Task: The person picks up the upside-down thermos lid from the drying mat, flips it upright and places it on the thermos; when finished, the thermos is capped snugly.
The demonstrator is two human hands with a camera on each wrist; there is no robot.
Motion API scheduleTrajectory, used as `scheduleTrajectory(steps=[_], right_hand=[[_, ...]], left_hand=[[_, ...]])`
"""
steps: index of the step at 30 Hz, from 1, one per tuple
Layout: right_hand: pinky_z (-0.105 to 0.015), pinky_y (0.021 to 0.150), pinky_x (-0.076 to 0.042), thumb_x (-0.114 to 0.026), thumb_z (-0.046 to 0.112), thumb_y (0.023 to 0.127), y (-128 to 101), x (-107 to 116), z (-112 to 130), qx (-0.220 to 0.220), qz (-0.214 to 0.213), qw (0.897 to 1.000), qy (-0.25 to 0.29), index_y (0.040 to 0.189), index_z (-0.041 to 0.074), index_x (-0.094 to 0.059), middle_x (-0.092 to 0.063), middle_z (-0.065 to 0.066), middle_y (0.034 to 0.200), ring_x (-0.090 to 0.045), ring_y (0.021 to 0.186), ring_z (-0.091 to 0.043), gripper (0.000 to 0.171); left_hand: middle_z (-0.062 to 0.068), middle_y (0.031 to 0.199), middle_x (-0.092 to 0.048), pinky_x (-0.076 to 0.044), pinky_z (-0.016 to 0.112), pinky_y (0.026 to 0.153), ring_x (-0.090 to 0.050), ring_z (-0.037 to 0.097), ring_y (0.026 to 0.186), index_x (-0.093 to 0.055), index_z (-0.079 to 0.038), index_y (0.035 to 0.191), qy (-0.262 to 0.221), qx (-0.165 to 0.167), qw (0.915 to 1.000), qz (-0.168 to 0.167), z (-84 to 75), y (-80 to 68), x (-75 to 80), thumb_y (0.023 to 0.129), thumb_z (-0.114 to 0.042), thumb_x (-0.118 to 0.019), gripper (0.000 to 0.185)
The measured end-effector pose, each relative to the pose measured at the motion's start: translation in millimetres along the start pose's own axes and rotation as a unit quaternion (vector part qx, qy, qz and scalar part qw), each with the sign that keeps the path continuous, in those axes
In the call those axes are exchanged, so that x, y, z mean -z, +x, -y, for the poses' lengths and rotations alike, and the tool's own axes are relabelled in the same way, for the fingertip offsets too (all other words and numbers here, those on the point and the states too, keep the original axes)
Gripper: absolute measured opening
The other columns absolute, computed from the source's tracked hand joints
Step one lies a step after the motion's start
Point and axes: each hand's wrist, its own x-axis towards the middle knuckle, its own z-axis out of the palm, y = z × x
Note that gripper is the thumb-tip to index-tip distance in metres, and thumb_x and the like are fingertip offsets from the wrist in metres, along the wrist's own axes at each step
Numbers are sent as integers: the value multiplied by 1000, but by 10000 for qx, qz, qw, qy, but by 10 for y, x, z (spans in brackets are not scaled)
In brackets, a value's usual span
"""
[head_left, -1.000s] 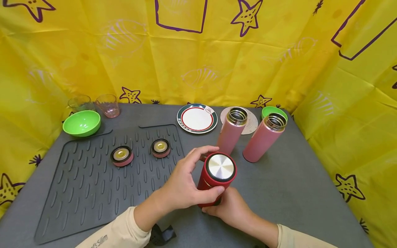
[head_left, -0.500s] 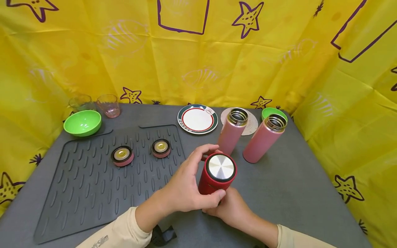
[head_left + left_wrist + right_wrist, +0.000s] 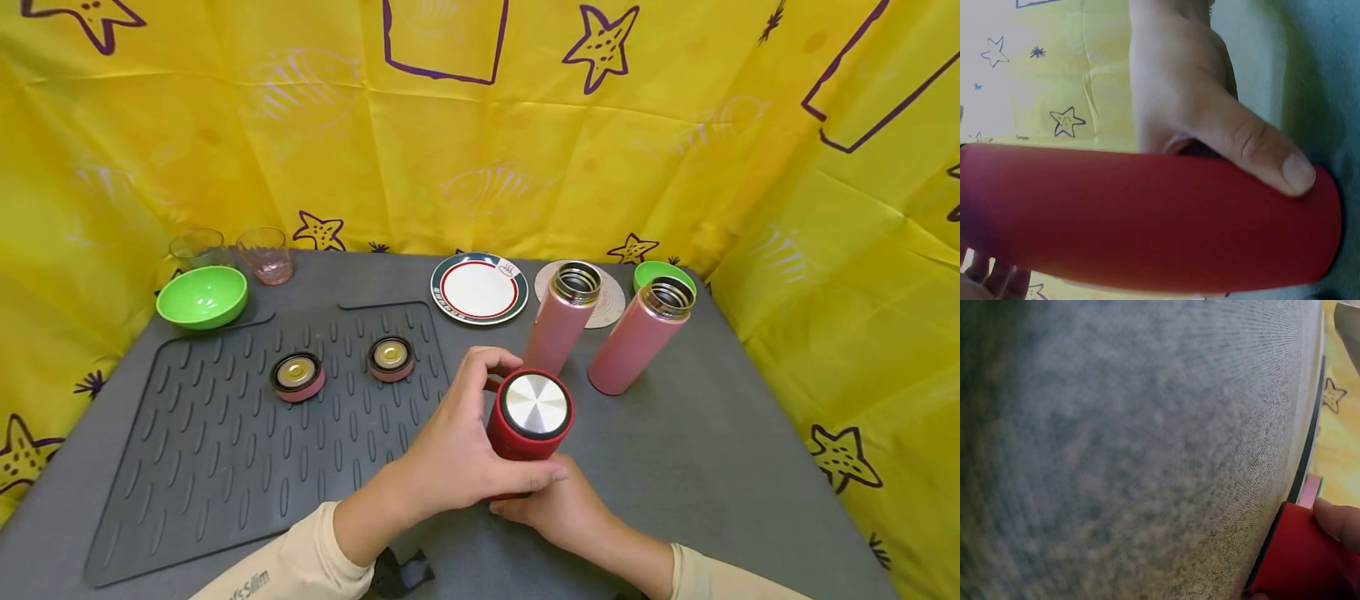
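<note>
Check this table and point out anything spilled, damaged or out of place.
Nothing looks spilled or damaged. The one mild oddity: two lids lie underside up on the grey mat, away from the two pink bottles, which stand uncapped.

Three bottles [image 3: 534, 410], two lids [image 3: 297, 373], two bowls [image 3: 202, 298], two glasses [image 3: 265, 257].

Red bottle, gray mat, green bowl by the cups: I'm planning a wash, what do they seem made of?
Red bottle: perhaps coated metal, matte; soft sheen, shiny silver end.
Gray mat: likely rubber or silicone, dull, with molded ridges.
Green bowl: probably plastic, glossy, with bright highlights; ceramic possible.
</note>
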Motion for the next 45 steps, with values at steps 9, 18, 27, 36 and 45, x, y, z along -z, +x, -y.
scheduleTrajectory(steps=[9,18,27,36,45], right_hand=[[-28,74,-52,-85,3,67,0,-7,-14,-24,80,9999,107,107,19,-63,-67,13,93,-62,81,-9,48],[-27,73,-51,-84,3,67,-5,-10,-12,-34,28,10000,-26,106,20,-64,-66,14,91,-61,79,-7,46],[-28,77,-51,-87,6,67,-1,4,-9,97,41,9999,68,108,20,-65,-66,14,96,-61,85,-8,48],[-27,75,-52,-87,9,68,-15,9,-19,204,-56,9996,-184,104,18,-65,-66,13,93,-61,82,-6,43],[-27,73,-52,-84,6,70,-9,-3,-24,132,7,9999,-82,105,20,-64,-66,13,91,-61,79,-7,43]], left_hand=[[-6,128,-52,-45,36,94,-49,14,115,-41,-21,142,-42,-184,9997,173,11,-9,26,70,-21,-83,84],[-4,128,-52,-47,37,92,-49,15,115,-41,-19,140,-139,-270,9993,197,22,-13,10,71,-16,-78,78],[-5,123,-48,-46,35,88,-48,15,111,-41,-17,131,-12,-23,10000,-96,13,-16,-31,69,-25,-87,78],[-6,129,-47,-43,37,93,-46,16,116,-38,-19,134,-57,-80,10000,-16,11,-10,-18,67,-28,-89,85],[-5,132,-48,-44,38,96,-47,16,118,-33,-20,142,-290,-71,9993,214,22,-38,9,71,-20,-82,86]])
